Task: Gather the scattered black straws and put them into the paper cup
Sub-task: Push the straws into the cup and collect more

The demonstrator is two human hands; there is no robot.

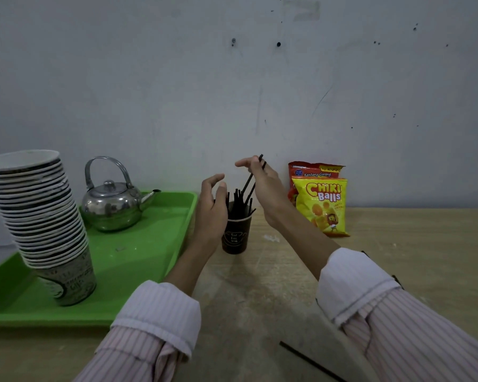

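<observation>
Straws point(249, 183) held: two, right hand point(264, 188) | paper cup point(236, 235): one | snack bags point(322, 205): two

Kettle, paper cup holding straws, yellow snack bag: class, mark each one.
kettle point(111, 208), head view, round steel body.
paper cup point(238, 235), head view, dark outer wall.
yellow snack bag point(322, 205), head view, printed front.

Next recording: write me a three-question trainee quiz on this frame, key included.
1. True or false: the right hand pinches black straws above the dark paper cup.
2. What stands on the green tray beside the cup stack? A) steel kettle B) bottle C) bowl
3. How many straws lie loose on the wooden table?
Key: 1 true; 2 A; 3 one stray straw.
</observation>
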